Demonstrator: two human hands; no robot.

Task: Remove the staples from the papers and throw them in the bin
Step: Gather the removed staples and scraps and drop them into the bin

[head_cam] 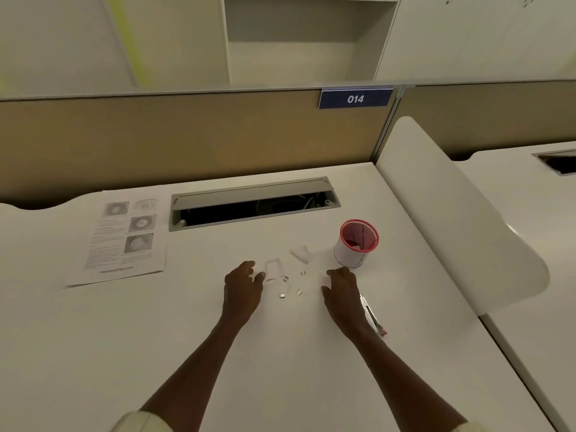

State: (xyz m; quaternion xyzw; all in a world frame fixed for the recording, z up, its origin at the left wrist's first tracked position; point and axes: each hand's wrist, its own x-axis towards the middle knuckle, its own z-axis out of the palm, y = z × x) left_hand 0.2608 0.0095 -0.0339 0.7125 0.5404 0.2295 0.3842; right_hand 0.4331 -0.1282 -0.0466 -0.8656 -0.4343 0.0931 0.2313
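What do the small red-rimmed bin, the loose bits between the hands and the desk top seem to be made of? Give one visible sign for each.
Bin: probably red mesh, metal or plastic, wrapped in white paper; the rim looks perforated.
Staples: likely metal; small, grey and glinting.
Desk top: apparently smooth white laminate, matte with soft reflections.

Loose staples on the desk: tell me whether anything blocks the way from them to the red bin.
Nothing solid does. The loose staples lie between the left hand and right hand. On the way to the red bin only a small crumpled paper scrap lies, left of the bin, easily passed over.
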